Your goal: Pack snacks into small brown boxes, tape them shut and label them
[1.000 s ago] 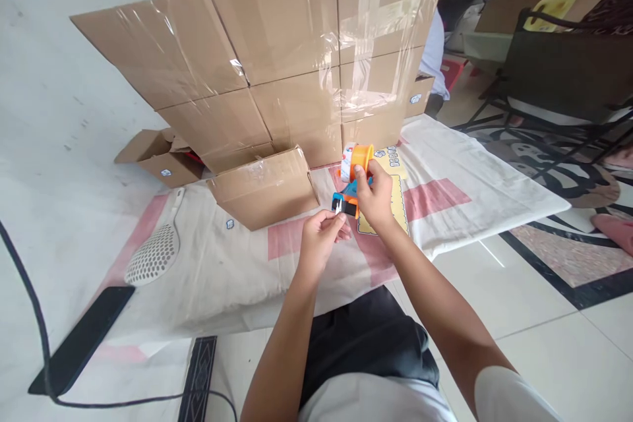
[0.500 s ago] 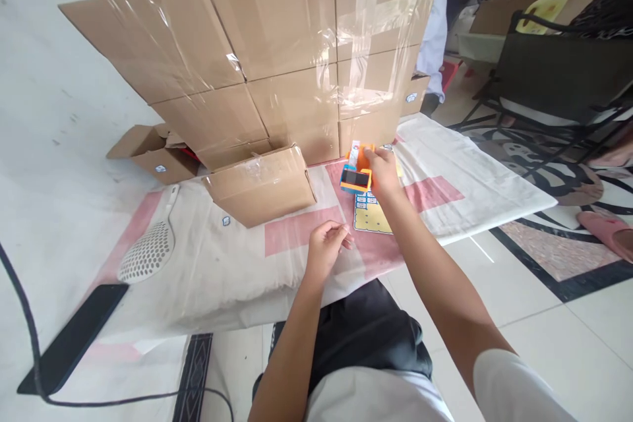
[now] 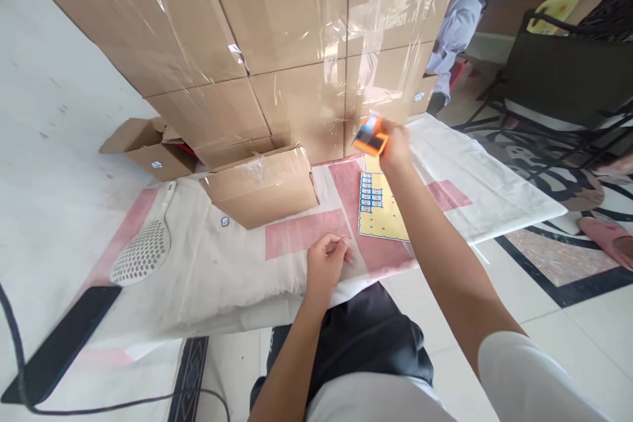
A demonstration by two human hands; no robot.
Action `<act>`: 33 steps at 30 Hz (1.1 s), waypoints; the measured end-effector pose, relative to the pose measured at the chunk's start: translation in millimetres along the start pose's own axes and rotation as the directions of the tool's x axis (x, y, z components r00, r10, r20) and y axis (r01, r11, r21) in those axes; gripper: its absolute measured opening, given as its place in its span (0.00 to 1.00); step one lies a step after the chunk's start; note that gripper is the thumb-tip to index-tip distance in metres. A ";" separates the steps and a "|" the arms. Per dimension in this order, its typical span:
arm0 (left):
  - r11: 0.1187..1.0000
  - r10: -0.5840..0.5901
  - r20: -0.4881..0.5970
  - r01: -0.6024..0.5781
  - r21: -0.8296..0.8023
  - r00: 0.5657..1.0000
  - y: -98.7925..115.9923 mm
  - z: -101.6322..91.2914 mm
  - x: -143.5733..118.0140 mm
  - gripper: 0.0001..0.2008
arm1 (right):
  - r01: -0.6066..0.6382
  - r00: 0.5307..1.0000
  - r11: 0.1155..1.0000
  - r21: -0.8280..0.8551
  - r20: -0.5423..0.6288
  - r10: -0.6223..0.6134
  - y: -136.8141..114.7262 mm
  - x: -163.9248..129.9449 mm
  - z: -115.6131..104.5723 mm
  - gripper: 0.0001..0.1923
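Note:
My right hand (image 3: 397, 146) grips an orange handheld device (image 3: 370, 136) with a dark window and a pale strip on top. It is held raised, close to the cardboard wall and above the far side of a yellow card (image 3: 383, 219). Small blue-edged labels (image 3: 366, 192) sit in columns on the left part of that card; my right forearm covers some of its right side. My left hand (image 3: 326, 264) rests near the table's front edge, left of the card, fingers curled with thumb against forefinger. Whatever it may pinch is too small to make out.
A tall taped cardboard wall (image 3: 297, 20) stands across the table, with a low cardboard flap (image 3: 262, 188) before it. At left are a small open box (image 3: 161, 161), a white perforated paddle (image 3: 143, 250) and a black slab (image 3: 62, 343). Someone's pale sleeve (image 3: 457, 26) shows behind the wall.
My right hand has lifted the orange device up and away from the card, uncovering more of the labels. My left hand stays in nearly the same place, still curled. The view has shifted slightly.

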State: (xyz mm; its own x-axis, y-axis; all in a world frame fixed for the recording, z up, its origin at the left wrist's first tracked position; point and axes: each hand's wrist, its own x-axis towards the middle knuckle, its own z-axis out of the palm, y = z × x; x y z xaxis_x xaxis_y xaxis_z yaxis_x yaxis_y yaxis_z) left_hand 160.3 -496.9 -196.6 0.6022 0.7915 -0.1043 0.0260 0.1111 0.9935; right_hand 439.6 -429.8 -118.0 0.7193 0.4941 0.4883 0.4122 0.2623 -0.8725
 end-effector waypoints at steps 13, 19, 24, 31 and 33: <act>0.996 0.086 -0.050 -0.086 0.000 0.995 11.3 -35.9 -0.9 0.12 | -0.271 0.953 0.949 -0.159 0.094 0.288 -10.9 -95.0 -6.3 0.16; 0.986 0.147 0.035 -0.149 0.070 0.988 17.7 -42.4 -7.6 0.11 | -0.726 0.327 0.630 -0.275 0.668 0.669 -64.3 -167.4 -9.5 0.35; 0.927 0.242 0.051 -0.247 0.282 0.969 25.2 -54.5 -17.9 0.09 | -0.763 0.376 0.634 -0.126 0.711 0.594 -82.4 -168.5 10.9 0.21; 0.935 0.240 0.083 -0.253 0.249 0.967 34.2 -74.3 -24.7 0.09 | -0.783 0.174 0.591 -0.193 0.844 0.507 -80.1 -169.7 23.7 0.29; 0.953 0.194 0.108 -0.214 0.213 0.975 34.1 -79.0 -25.0 0.09 | -0.831 0.117 0.534 -0.158 0.888 0.444 -73.4 -174.8 25.1 0.28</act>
State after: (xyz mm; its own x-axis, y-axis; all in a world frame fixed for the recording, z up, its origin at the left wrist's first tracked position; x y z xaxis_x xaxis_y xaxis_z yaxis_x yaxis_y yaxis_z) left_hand 83.1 -465.4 -163.8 0.6781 0.7287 0.0964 0.0659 -0.1909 0.9794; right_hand 269.5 -514.6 -139.7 -0.2298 0.9104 -0.3440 -0.2891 -0.4013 -0.8691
